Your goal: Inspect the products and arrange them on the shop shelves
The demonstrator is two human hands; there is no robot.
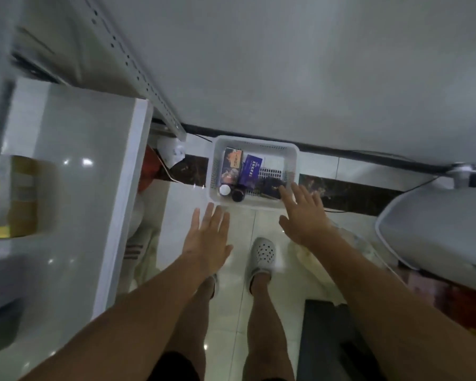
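Left hand (208, 240), right hand (304, 215) outstretched, fingers (300, 195) spread, near basket (248, 205)

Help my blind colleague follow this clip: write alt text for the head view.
A person's open left hand and right hand reach down toward a white plastic basket on the tiled floor; it contains a purple box, a dark printed box, a white-capped bottle and a dark-capped bottle. White shelving stands at the left.
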